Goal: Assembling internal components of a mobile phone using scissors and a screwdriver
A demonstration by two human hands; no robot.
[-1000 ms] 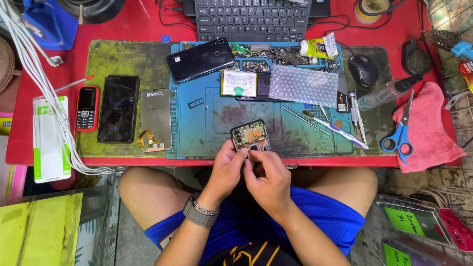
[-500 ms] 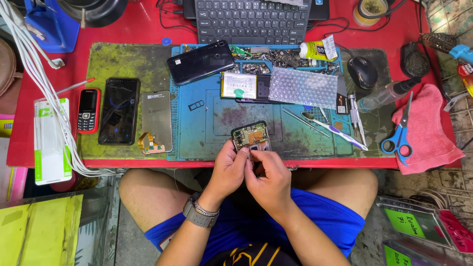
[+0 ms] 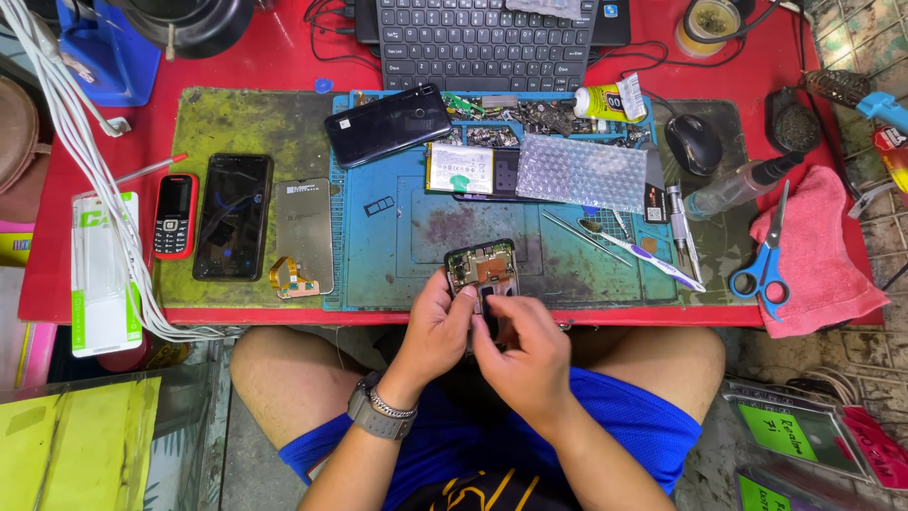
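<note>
Red table [image 3: 284, 66], blue mat [image 3: 378, 274]; left hand [image 3: 437, 331], right hand [image 3: 525, 355] both gripping opened phone [image 3: 482, 267].

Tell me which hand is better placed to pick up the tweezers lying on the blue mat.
Right, probably. The tweezers lie on the blue mat to the right of the opened phone. The right hand only pinches its lower edge, while the left hand grips and supports the phone's side.
</note>
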